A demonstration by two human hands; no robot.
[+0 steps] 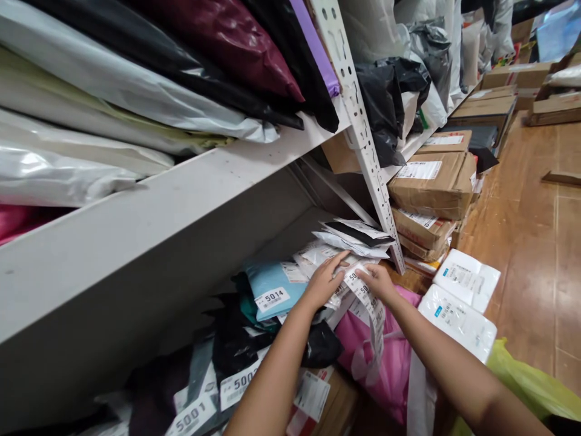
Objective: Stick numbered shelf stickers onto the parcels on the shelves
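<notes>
My right hand (380, 281) pinches the upper end of a long strip of white number labels (373, 310), which hangs down in a curl. The printed numbers on it begin with 50. Close by on the left, my left hand (321, 281) has its fingers stretched apart over white plastic parcels (309, 255), near the strip's top. Its fingertips partly overlap the parcels, so the contact there is unclear. Beside it lies a light blue parcel (272, 280) with a 5014 label. Under the strip sits a pink plastic bag (394, 357). Thin mailers (358, 233) are stacked just beyond my hands.
A white metal shelf (181, 188) full of bagged parcels overhangs the left, with a perforated upright (363, 121) ahead. Cardboard boxes (433, 184) are piled to the right. Two white wrapped packs (458, 321) lie on the wood floor (526, 254), near a yellow bag (529, 378).
</notes>
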